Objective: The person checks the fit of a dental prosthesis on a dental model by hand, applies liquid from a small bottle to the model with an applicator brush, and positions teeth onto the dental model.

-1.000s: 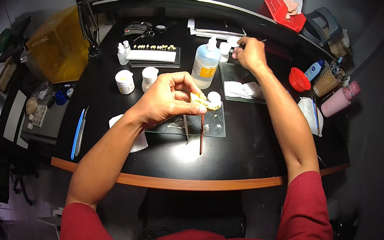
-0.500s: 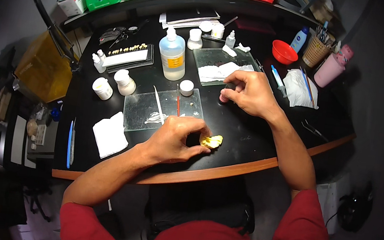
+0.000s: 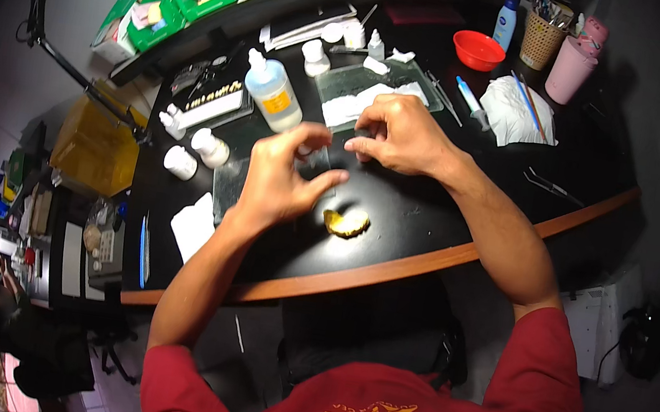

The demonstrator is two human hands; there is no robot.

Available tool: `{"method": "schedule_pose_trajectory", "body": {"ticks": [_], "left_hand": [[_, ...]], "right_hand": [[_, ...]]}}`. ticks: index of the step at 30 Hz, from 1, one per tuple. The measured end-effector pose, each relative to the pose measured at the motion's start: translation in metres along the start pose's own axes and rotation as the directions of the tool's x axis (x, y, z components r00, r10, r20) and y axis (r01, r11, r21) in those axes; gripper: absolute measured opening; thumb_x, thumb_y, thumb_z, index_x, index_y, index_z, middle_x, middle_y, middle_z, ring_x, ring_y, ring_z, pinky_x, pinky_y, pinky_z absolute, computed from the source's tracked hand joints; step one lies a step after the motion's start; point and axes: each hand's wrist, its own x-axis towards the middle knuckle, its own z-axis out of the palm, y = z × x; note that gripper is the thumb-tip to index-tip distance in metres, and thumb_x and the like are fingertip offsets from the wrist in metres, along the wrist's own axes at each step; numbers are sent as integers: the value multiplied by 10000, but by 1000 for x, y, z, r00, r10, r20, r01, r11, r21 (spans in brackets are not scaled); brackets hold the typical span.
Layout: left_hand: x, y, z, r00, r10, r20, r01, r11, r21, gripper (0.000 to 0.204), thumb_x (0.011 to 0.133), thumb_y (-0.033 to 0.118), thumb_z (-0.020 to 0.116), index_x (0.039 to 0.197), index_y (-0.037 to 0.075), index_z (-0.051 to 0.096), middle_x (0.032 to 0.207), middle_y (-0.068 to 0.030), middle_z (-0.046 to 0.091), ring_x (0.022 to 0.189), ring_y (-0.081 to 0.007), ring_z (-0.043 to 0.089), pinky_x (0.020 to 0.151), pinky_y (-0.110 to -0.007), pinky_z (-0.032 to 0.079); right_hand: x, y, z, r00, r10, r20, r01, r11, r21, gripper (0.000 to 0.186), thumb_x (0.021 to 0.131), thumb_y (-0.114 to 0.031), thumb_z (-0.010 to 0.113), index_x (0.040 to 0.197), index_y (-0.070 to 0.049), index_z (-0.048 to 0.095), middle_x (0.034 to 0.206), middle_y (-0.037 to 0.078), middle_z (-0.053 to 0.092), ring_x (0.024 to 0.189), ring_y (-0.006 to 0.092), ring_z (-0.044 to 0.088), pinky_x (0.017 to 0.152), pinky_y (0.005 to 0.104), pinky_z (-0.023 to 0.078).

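My left hand (image 3: pixel 282 174) is raised over the near left glass slab (image 3: pixel 230 184), thumb and fingers spread and nothing held. Just below its thumb, a shiny yellow curved piece (image 3: pixel 346 223) with an uneven edge lies on the black table. My right hand (image 3: pixel 407 137) is a little to the right, its thumb and fingertips closed together. Something small and dark shows at those fingertips, too hidden to name. Behind the right hand lies a folded white tissue (image 3: pixel 343 111) on the far glass slab (image 3: pixel 339 82). A small white jar is partly covered by the left fingers.
A clear squeeze bottle (image 3: pixel 275 95) and white jars (image 3: pixel 210 147) stand at the left, beside a tooth shade guide (image 3: pixel 213 105). To the right are a blue syringe (image 3: pixel 472 104), a white cloth pad (image 3: pixel 516 114), tweezers (image 3: pixel 552 187) and a red bowl (image 3: pixel 478 51). The wooden edge (image 3: pixel 388 275) runs nearest me.
My left hand has let go of the yellow piece, which now lies on the table, and has moved up and opened. My right hand has come inward, toward the left. The view has shifted.
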Motion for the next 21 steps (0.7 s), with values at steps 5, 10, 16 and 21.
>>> {"method": "schedule_pose_trajectory", "body": {"ticks": [5,10,16,21], "left_hand": [[28,-6,26,986,-112,122,129,982,-137,789,695,133,949,1368,-33,571,1039,-175,788,946,-239,776,863,-356,607],[19,-8,39,998,-53,14,55,990,-130,701,722,63,877,1357,-16,589,910,-187,784,828,-241,786,775,-346,605],[6,-14,50,997,-54,-60,40,977,-210,771,766,6,800,1491,23,538,934,-150,791,761,-122,719,689,-280,567],[3,-11,48,996,-89,0,85,953,-289,886,777,-24,749,1601,43,429,859,-94,752,667,-44,590,545,-239,480]], "right_hand": [[-2,-7,8,999,-26,-38,26,1000,-8,305,760,-232,903,771,7,713,659,107,662,609,202,645,571,347,497],[-3,-12,16,997,-47,-58,47,999,-4,303,753,-223,897,738,0,691,620,92,654,558,200,639,543,339,494],[-5,-9,18,998,-45,-45,48,998,47,309,833,-237,863,763,-2,675,597,92,626,528,179,619,520,331,475],[-6,-11,14,995,-99,4,99,994,52,271,849,-183,836,787,6,651,665,127,634,582,233,618,560,364,474]]}}
